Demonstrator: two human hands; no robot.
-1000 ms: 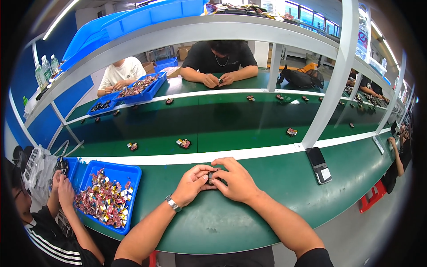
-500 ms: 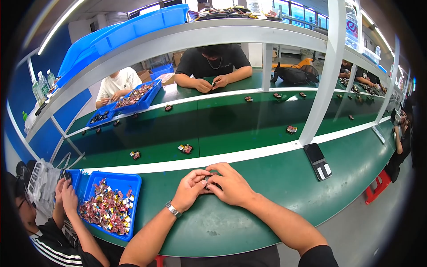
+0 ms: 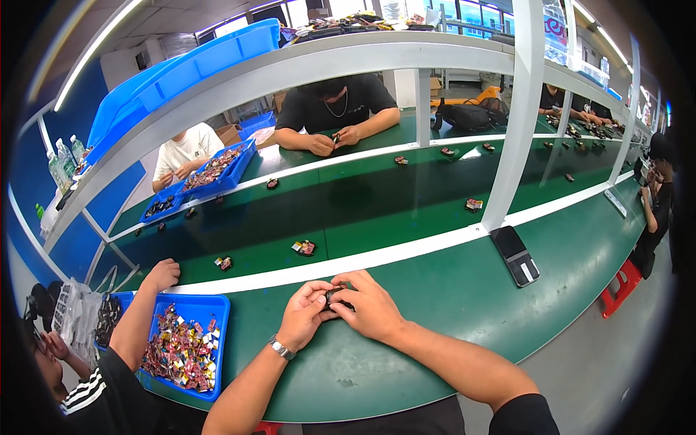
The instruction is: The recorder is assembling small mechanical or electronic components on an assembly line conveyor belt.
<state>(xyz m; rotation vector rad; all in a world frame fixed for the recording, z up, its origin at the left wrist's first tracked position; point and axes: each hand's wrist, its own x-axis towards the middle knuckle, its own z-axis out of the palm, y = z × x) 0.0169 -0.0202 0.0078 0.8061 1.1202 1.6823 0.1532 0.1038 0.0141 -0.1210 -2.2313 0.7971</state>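
Above the green tabletop, both my hands are closed round a small dark part, mostly covered by my fingers; its exact kind cannot be made out. My left hand, with a metal watch at the wrist, grips it from the left with thumb and fingers. From the right, my right hand curls its fingers over the same part. Left of my forearm stands a blue tray heaped with small red, yellow and white pieces.
Beyond a white rail, small parts lie spaced along a dark green belt. A phone-like device lies at right, beside a white post. At left a co-worker's hand reaches over the tray's far side. Others sit opposite.
The co-worker at left has stretched one arm toward the belt and raised the other hand to the head. My hands stay together on the dark part, with slight finger shifts.
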